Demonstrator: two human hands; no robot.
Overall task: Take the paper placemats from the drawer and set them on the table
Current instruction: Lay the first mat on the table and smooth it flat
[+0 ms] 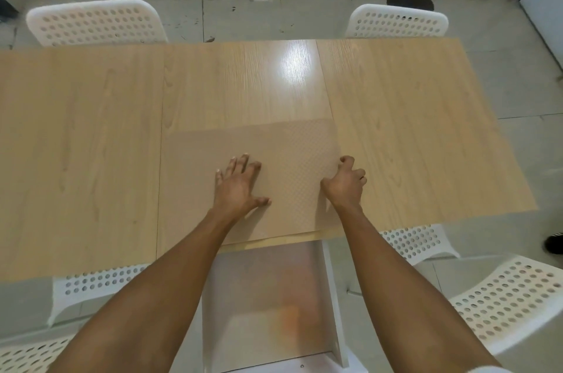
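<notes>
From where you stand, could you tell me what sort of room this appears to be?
Probably a dining area: a long wooden table ringed by white perforated chairs, with a paper placemat laid on it.

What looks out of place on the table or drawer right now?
Nothing alarming. The placemat lies flat near the table front edge, slightly skewed to it, right hand curled at its right edge. The drawer below hangs open.

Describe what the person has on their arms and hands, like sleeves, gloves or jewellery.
Both forearms are bare from wrist to elbow, with no gloves, watch or bracelet in view. The left hand shows nothing worn. The right hand seems to have a thin ring on one finger, though it is too small to be sure. A bit of white fabric shows at the bottom right corner, perhaps a sleeve edge.
</notes>
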